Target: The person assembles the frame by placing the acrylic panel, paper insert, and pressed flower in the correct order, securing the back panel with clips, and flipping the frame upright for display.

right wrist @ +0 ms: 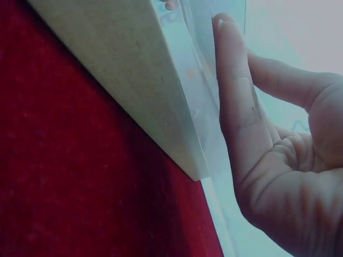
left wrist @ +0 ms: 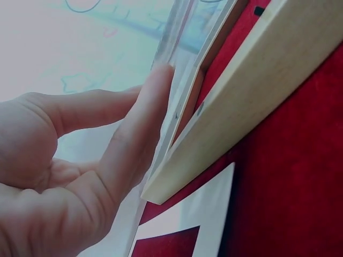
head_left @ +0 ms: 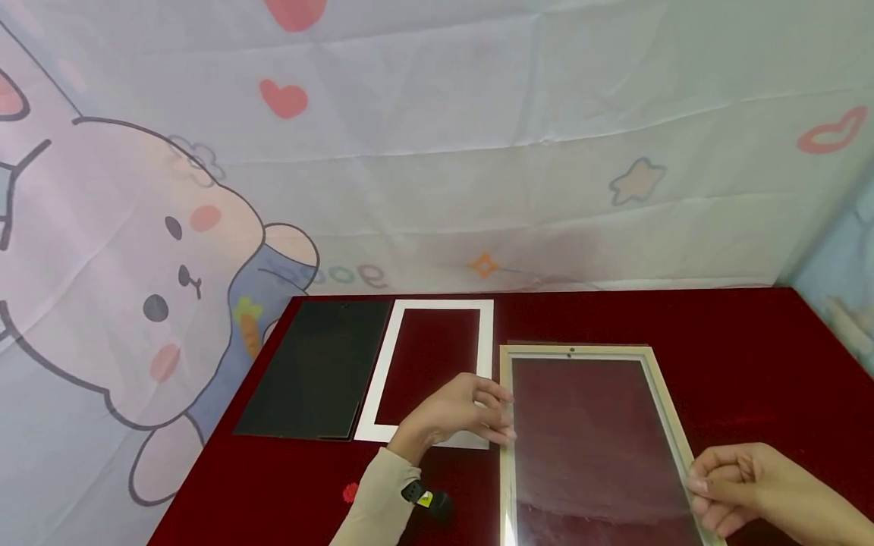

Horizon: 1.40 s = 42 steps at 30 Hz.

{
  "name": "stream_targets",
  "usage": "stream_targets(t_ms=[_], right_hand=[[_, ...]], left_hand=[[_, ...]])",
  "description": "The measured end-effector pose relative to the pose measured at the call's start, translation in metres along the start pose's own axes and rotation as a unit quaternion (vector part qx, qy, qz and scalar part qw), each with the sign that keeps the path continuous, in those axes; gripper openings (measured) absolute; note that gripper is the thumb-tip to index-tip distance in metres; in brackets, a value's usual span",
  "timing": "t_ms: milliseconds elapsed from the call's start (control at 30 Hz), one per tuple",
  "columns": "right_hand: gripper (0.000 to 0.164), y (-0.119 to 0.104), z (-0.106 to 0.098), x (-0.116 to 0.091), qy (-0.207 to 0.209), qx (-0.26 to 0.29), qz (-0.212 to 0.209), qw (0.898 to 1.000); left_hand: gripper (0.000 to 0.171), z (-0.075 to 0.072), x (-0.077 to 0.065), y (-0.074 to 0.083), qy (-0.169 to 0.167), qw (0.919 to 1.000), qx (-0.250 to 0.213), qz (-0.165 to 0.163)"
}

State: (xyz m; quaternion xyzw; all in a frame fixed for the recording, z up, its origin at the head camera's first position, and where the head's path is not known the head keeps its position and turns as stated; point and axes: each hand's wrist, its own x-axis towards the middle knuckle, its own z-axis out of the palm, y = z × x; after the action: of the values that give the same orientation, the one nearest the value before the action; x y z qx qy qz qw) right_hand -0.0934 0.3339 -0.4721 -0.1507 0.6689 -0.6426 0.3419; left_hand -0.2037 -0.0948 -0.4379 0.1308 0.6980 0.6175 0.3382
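A clear sheet (head_left: 587,440) is held by its two long edges over a pale wooden picture frame (head_left: 507,485). At its left edge my left hand (head_left: 457,409) pinches it between thumb and fingers. My right hand (head_left: 740,485) pinches the opposite edge, lower down. Both wrist views show the sheet just above the frame's wooden side (left wrist: 241,80), and its far edge reaches slightly past the frame's top bar. The near end of the frame is cut off in the head view.
Left of the frame lies a white mat border (head_left: 486,334), partly behind my left wrist. Beyond it is a dark backing board (head_left: 317,371). A small red object (head_left: 350,493) rests by my left sleeve. Red cloth (head_left: 737,364) covers the table, and a printed curtain (head_left: 444,189) hangs behind.
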Motion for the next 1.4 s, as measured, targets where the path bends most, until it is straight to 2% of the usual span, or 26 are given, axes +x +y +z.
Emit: stream_targets(t_ms=[167,367,633,833,1233,1400], right_hand=[[0.027,-0.001,0.000,-0.002,0.008,0.004,0.024,1.000],[0.026,0.001,0.000,-0.004,-0.022,0.077,0.035,0.996],[0.026,0.002,0.000,-0.006,-0.029,0.101,0.032,0.994],[0.030,0.000,0.001,-0.003,-0.053,0.140,0.031,0.988],[0.026,0.010,-0.006,-0.003,-0.029,0.063,0.010,0.998],[0.026,0.011,-0.007,-0.003,-0.002,0.033,0.025,0.999]], left_hand=[[0.035,0.002,0.001,0.000,-0.010,0.9999,0.008,-0.010],[0.031,0.005,0.001,-0.001,-0.018,0.9995,0.012,-0.024],[0.029,0.006,0.002,-0.004,-0.019,0.9990,0.020,-0.034],[0.029,0.004,0.001,-0.004,-0.015,0.9989,0.026,-0.036],[0.029,0.004,0.003,-0.004,-0.008,0.9993,0.017,-0.033],[0.028,0.005,0.004,-0.006,-0.002,0.9994,0.016,-0.029]])
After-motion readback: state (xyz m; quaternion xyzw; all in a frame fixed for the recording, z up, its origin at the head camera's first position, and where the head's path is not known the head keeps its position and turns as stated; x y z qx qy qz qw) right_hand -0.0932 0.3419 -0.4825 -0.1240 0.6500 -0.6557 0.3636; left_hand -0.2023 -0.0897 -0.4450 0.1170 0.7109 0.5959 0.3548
